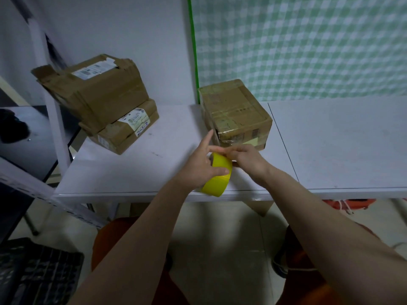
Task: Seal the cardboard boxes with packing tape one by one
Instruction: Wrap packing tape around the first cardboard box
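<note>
Left hand [199, 170] grips a bright yellow tape roll [217, 176]; right hand [246, 158] pinches its edge, beside a taped brown cardboard box [236, 113].

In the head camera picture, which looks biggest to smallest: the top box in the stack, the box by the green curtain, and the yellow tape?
1. Top box in the stack
2. Box by the green curtain; close to the first, so unsure
3. Yellow tape, clearly smallest though nearest the camera

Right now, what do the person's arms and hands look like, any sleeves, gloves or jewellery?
Both forearms are bare as far as the frame shows, with no sleeves in view. The left hand and the right hand wear no gloves, and I see no watch, ring or bracelet on either wrist.
</note>
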`<control>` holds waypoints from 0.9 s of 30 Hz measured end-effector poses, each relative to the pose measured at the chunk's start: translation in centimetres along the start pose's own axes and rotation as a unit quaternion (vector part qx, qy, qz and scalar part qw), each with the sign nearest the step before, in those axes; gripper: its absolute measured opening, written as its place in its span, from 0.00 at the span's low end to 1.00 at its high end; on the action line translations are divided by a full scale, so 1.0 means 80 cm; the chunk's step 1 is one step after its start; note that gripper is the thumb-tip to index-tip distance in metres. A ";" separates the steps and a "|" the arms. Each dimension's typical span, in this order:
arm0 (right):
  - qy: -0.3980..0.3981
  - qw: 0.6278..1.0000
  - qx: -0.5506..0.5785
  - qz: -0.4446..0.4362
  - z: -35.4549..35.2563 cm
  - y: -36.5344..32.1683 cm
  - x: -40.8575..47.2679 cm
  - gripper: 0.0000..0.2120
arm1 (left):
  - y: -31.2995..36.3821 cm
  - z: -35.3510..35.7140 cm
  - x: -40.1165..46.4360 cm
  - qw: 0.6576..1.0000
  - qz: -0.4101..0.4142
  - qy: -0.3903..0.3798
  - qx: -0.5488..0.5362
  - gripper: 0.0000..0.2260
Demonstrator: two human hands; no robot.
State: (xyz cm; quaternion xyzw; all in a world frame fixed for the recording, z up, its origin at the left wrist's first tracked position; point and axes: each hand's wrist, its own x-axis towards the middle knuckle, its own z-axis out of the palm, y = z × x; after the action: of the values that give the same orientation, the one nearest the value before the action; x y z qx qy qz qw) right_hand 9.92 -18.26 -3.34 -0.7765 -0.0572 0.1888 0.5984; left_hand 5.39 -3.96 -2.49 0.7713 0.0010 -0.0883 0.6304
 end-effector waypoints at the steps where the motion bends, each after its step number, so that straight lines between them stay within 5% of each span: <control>1: -0.007 0.999 0.036 0.023 0.005 0.000 -0.002 0.12 | -0.001 0.000 -0.001 1.000 0.000 -0.005 -0.001 0.47; 5: -0.009 0.994 0.103 0.038 0.014 0.001 -0.007 0.12 | -0.005 -0.002 -0.004 1.000 -0.002 -0.020 -0.021 0.47; 19: 0.018 0.997 0.027 -0.074 0.017 -0.002 0.000 0.04 | 0.001 -0.008 -0.008 0.997 0.002 -0.075 0.037 0.52; 27: 0.053 0.994 -0.033 -0.095 0.024 0.004 0.001 0.08 | -0.007 -0.011 -0.012 1.000 -0.027 0.011 0.005 0.49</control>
State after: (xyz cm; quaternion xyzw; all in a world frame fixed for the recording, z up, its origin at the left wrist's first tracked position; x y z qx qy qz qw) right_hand 9.24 -16.60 -4.10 -0.7957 -0.1049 0.0874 0.5902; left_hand 4.46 -2.89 -2.75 0.7750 0.0285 -0.0963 0.6240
